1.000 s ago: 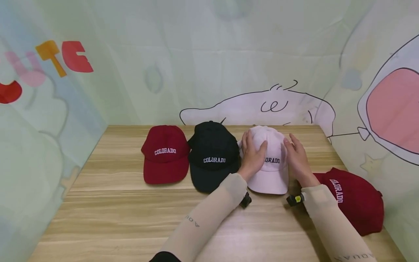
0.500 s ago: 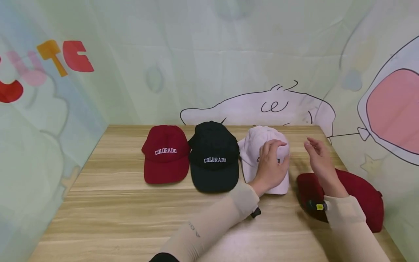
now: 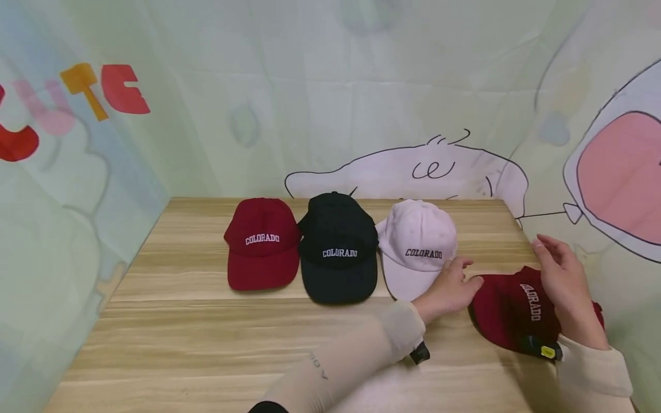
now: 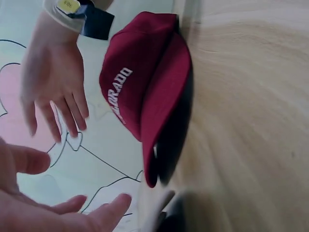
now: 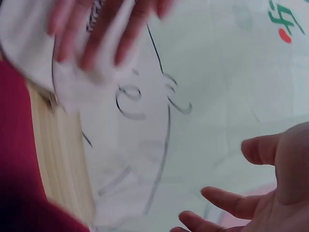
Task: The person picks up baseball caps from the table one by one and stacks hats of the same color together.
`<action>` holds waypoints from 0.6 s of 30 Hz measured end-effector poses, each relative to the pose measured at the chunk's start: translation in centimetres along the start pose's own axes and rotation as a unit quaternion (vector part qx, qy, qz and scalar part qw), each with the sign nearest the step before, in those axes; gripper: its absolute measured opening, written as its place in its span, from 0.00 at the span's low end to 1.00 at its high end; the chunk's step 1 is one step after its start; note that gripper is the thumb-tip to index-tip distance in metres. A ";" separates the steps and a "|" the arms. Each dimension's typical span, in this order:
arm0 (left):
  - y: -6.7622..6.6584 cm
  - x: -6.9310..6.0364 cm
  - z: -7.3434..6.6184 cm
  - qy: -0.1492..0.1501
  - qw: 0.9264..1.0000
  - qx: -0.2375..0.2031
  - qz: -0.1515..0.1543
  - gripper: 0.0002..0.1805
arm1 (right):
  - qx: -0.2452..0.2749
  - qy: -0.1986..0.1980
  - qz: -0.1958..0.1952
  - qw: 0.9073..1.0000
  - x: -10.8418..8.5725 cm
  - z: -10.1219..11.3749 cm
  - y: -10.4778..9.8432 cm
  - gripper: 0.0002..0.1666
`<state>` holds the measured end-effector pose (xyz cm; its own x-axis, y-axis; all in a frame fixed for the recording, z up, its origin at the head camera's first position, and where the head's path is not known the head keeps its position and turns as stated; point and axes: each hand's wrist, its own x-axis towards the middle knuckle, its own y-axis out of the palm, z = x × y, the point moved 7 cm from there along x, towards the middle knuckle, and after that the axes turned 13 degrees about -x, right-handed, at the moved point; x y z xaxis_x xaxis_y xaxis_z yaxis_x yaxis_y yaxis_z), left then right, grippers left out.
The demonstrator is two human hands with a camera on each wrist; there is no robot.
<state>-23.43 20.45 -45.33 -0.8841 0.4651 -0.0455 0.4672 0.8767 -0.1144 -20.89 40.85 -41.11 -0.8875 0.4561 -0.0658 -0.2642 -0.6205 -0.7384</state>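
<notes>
Between the white cap and the right-hand red cap, my left hand [image 3: 451, 289] reaches over the table with loose fingers and nothing in them. My right hand [image 3: 568, 287] hovers over the crown side of the right-hand red cap [image 3: 496, 310], its fingers relaxed and holding nothing. That cap lies turned sideways, brim to the left, COLORADO lettering running downward. The left wrist view shows the same red cap [image 4: 145, 72] with both hands apart from it. The white cap [image 3: 420, 229] faces front, its brim partly hidden by my left hand.
A black cap [image 3: 338, 246] and another red cap [image 3: 263, 244] stand in a row left of the white one, brims forward. The wooden table [image 3: 206, 344] ends at a printed cloth backdrop [image 3: 330, 115] behind and at both sides.
Both hands have left the white cap and moved right, to the red cap lying sideways. The white cap now sits slightly turned, and the other caps have stayed in place.
</notes>
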 end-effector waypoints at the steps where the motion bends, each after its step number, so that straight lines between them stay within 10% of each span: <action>1: 0.2 0.0 0.2 -0.007 1.000 0.016 0.004 0.25 | -0.006 0.003 -0.005 1.000 -0.1 -0.5 -0.5 0.41; 10: 1.7 0.2 2.1 -0.059 0.993 0.086 0.048 0.26 | -0.075 0.070 -0.032 0.994 -1.1 -4.9 -3.7 0.42; 18: 3.3 0.2 3.4 -0.078 0.990 -0.064 0.098 0.07 | -0.125 0.104 -0.036 0.986 -1.4 -7.5 -3.6 0.39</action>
<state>-22.14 23.02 -49.06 -0.7629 0.6119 -0.2084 0.6190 0.7845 0.0374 -15.90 47.27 -43.40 -0.7661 0.6306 -0.1247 -0.1993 -0.4174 -0.8866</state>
